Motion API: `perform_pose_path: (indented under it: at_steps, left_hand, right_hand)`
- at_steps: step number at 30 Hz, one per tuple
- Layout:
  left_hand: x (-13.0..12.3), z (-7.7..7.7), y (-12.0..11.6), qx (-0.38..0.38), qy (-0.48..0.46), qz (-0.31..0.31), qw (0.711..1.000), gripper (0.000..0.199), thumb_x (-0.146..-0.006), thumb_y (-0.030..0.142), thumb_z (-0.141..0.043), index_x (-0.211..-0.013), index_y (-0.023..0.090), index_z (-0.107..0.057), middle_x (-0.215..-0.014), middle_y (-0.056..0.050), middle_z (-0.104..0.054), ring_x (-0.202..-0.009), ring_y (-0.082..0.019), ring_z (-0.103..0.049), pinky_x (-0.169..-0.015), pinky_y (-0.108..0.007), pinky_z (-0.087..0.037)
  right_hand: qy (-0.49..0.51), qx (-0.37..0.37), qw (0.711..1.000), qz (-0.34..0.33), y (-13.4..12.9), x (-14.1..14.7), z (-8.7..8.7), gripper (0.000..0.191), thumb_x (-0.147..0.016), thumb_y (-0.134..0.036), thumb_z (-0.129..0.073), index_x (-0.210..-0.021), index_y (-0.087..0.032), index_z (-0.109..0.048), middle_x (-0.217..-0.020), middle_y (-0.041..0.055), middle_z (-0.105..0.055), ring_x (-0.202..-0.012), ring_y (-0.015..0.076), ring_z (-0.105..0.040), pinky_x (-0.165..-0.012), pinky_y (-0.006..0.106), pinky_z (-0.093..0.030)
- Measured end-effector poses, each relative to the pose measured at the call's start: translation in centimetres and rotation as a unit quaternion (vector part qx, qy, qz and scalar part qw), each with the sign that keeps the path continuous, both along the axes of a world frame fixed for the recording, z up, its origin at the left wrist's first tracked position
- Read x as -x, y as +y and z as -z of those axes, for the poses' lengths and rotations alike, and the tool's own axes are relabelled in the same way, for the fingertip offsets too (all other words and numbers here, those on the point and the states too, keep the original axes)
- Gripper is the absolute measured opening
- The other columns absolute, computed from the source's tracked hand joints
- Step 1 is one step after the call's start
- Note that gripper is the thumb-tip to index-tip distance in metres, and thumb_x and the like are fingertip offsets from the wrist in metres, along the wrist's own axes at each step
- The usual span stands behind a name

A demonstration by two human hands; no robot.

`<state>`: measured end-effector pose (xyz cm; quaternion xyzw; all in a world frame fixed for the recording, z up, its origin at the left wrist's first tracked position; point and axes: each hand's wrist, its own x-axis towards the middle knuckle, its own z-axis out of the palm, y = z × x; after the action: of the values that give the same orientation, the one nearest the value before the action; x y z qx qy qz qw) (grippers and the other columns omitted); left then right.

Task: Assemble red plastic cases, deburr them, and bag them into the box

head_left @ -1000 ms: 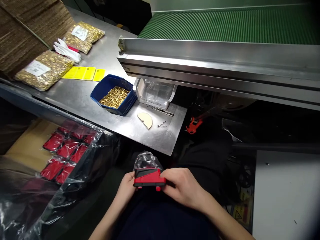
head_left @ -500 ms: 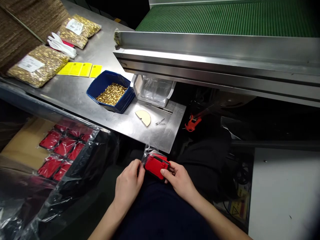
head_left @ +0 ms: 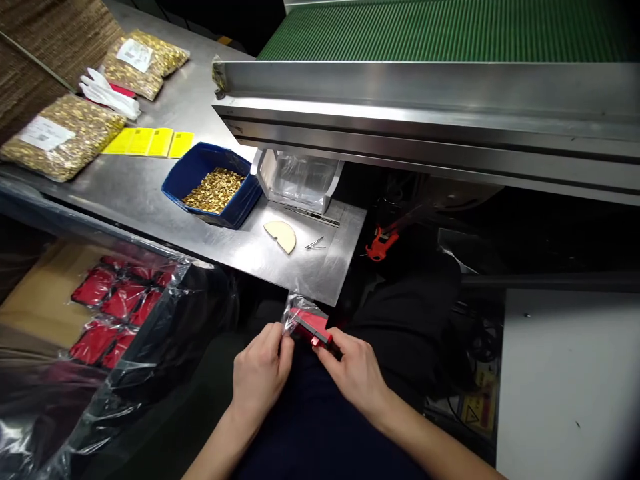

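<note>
A small red and black case (head_left: 311, 325) is held over my lap, just off the metal table's front corner. My right hand (head_left: 353, 367) pinches its right end between thumb and fingers. The case is tilted so that a narrow edge with a dark strip faces up. A clear plastic bag (head_left: 291, 308) surrounds its left and far part. My left hand (head_left: 264, 363) is closed, thumb against forefinger, on the bag's near left edge. How far the case sits inside the bag is hard to tell.
On the metal table (head_left: 240, 257) stand a blue bin (head_left: 173, 190) of small brass pieces and a white tray (head_left: 333, 190) of clear bags. A plastic-lined box (head_left: 185, 280) at left holds several bagged red cases. A green conveyor (head_left: 400, 30) runs at the back.
My right hand has turned the red case from its broad face to a narrow edge. My left hand keeps its grip on the bag. The view has shifted slightly.
</note>
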<state>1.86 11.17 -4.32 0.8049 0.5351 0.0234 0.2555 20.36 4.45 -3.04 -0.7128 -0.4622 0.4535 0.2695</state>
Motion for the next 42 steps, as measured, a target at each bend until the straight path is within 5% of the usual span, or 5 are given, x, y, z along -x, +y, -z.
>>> perform_pose_path:
  at_steps: [6, 14, 23, 37, 42]
  left_hand:
    - [-1.4, -0.4, -0.7, 0.024, -0.045, 0.089, 0.995, 0.017, -0.100, 0.020, -0.047, -0.085, 0.023, -0.054, -0.077, 0.002, -0.064, -0.065, -0.016, -0.064, -0.058, -0.029, -0.039]
    - [-1.3, -0.5, -0.6, -0.003, -0.124, 0.126, 0.984, 0.025, -0.104, 0.026, -0.041, -0.084, 0.022, -0.056, -0.079, -0.003, -0.061, -0.072, -0.020, -0.060, -0.068, -0.032, -0.045]
    - [-2.2, -2.3, 1.3, 0.172, -0.113, -0.113, 0.972, 0.025, -0.098, 0.051, -0.060, -0.105, 0.028, -0.052, -0.078, 0.007, -0.062, -0.065, -0.016, -0.063, -0.062, -0.029, -0.047]
    - [-2.0, -2.0, 1.3, 0.050, -0.215, 0.023, 0.975, 0.013, -0.104, 0.028, -0.051, -0.099, 0.023, -0.063, -0.095, -0.003, -0.063, -0.091, -0.020, -0.062, -0.084, -0.034, -0.050]
    - [-3.3, -1.4, 0.7, 0.041, -0.178, -0.017, 0.983, 0.014, -0.104, 0.027, -0.052, -0.097, 0.022, -0.064, -0.092, -0.003, -0.063, -0.084, -0.020, -0.062, -0.075, -0.034, -0.049]
  right_hand:
    - [0.049, 0.018, 0.998, 0.019, 0.4, 0.1, 0.1, 0.015, -0.100, -0.035, -0.061, -0.100, -0.023, -0.070, -0.084, -0.0018, -0.072, -0.072, 0.0149, -0.064, -0.068, 0.023, -0.042]
    - [0.059, 0.093, 0.987, -0.113, 2.4, -2.3, -0.6, 0.014, -0.093, -0.032, -0.067, -0.084, -0.021, -0.070, -0.073, -0.0036, -0.070, -0.063, 0.0132, -0.061, -0.057, 0.022, -0.034]
    - [-0.117, 0.038, 0.956, -0.265, 2.3, -1.9, -0.7, 0.016, -0.099, -0.035, -0.064, -0.094, -0.021, -0.067, -0.089, 0.0037, -0.077, -0.079, 0.0196, -0.070, -0.064, 0.028, -0.033]
    - [-0.175, -0.016, 0.931, -0.319, 2.2, -0.7, -0.5, 0.015, -0.100, -0.032, -0.061, -0.100, -0.018, -0.066, -0.091, 0.0064, -0.074, -0.082, 0.0231, -0.068, -0.074, 0.034, -0.044]
    - [-0.132, -0.050, 0.919, -0.368, 1.9, -0.8, -0.4, 0.010, -0.097, -0.023, -0.062, -0.098, -0.015, -0.068, -0.097, 0.0099, -0.075, -0.091, 0.0254, -0.067, -0.082, 0.037, -0.045]
